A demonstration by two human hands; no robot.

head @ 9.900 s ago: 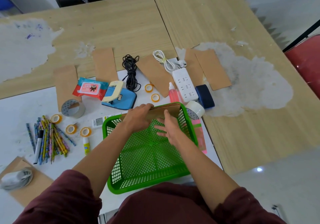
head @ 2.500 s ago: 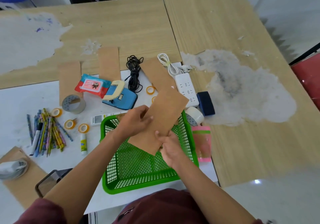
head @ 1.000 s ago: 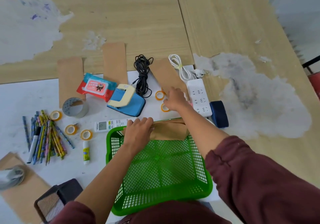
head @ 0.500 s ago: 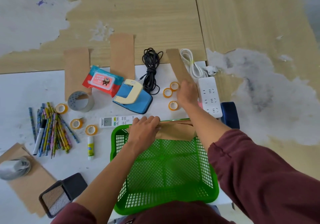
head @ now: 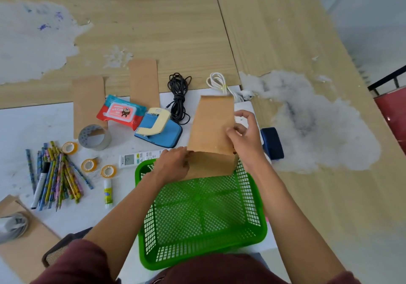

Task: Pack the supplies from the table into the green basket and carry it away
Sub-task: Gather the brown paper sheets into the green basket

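Pinching a flat brown paper envelope (head: pixel 211 125) by one edge, the right hand (head: pixel 243 136) dangles it over the envelope stack (head: pixel 211 167) gripped by the left hand (head: pixel 173 165) inside the green plastic mesh basket (head: pixel 197 259). With a one-edge hold like that, it might flop outside.

Both your bare forearms reach forward. Your left grip (head: pixel 173 166) curls round the edge of the envelope stack (head: pixel 211 167); your right grip (head: pixel 246 134) pinches a brown envelope (head: pixel 211 125) between thumb and fingers.
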